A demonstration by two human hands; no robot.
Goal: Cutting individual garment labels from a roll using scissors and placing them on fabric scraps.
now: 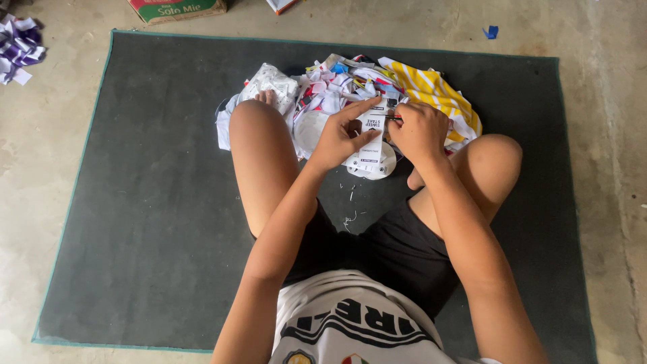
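I sit on a dark mat [155, 202] with my knees spread. My left hand [340, 135] holds a small white printed fabric piece [369, 143] with a round end, thumb and fingers pinching its upper part. My right hand [419, 129] is closed around a thin dark tool [393, 118], too small to identify, whose tip touches the top of that piece. Both hands hover just in front of a heap of white and coloured fabric scraps [333, 87].
A yellow-and-white striped cloth [438, 94] lies at the heap's right. A cardboard box [176, 9] stands beyond the mat. Purple and white scraps [19, 50] lie on the concrete floor at far left, a blue scrap [491, 32] at far right. Thread bits [350, 219] lie between my legs.
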